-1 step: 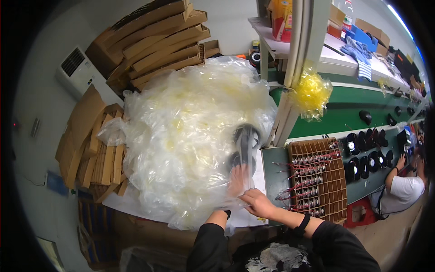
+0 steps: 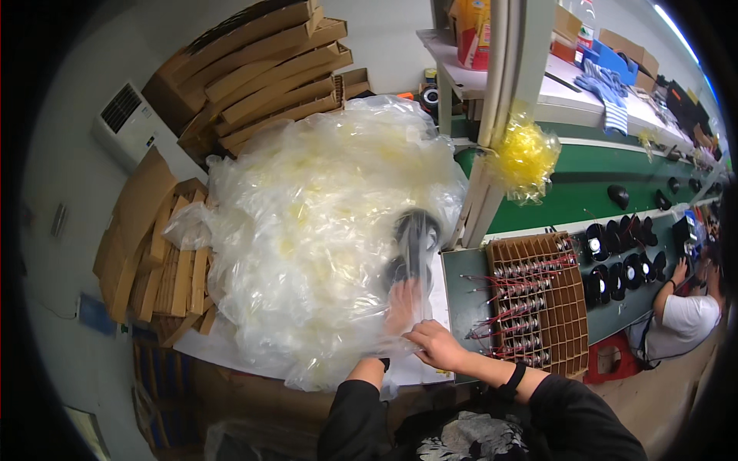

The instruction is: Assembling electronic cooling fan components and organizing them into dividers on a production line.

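My left hand (image 2: pixel 403 306) is inside a clear plastic bag (image 2: pixel 427 303), seen hazily through the film. Its fingers close on the lower end of a black rounded part (image 2: pixel 417 229) with a ring-like upper end; the plastic blurs its exact shape. Just to the right, my right hand (image 2: pixel 437 344) pinches the edge of the bag between thumb and fingers. Beneath and around both lies a large heap of clear, yellow-tinged plastic bags (image 2: pixel 307 223) covering most of the white table (image 2: pixel 419 374).
Cardboard dividers (image 2: pixel 269 73) are stacked behind and at the left. On the right, a divider tray (image 2: pixel 565 303) holds small motors with red wires. Black housings (image 2: pixel 632 269) stand beyond it, near a seated co-worker (image 2: pixel 680 330). A post (image 2: pixel 511 100) bears a yellow plastic bundle (image 2: pixel 526 157).
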A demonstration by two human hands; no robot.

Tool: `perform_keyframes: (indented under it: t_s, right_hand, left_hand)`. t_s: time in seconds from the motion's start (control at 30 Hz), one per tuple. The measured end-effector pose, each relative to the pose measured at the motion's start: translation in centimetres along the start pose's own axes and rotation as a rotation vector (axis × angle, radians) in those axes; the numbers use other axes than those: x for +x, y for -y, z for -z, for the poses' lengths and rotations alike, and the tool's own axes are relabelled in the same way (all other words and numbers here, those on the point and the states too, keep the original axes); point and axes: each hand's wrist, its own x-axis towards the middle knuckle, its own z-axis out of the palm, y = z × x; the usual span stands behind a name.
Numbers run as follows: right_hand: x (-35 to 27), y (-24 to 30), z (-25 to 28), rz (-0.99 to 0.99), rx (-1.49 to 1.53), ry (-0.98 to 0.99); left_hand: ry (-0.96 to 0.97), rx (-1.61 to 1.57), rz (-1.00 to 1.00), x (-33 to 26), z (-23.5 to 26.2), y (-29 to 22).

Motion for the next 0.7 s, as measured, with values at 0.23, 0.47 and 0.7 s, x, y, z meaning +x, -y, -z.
perform_keyframes:
  t_s: [0.23,0.47,0.7]
  right_hand:
    - [-1.7,-0.7,0.6,-0.068,-0.011,0.046]
    - [0.0,-0.4,0.1,-0.049,-0.167,0.025]
    - [2.6,-5.0,0.7,-0.074,-0.203,-0.118]
  left_hand:
    - [0.086,-0.192,0.168,-2.6,2.1,0.7]
    - [-0.22,-0.187,0.126,-9.5,1.0,2.7]
    - [-0.187,-0.485,0.561,-13.7,12.2,-5.3]
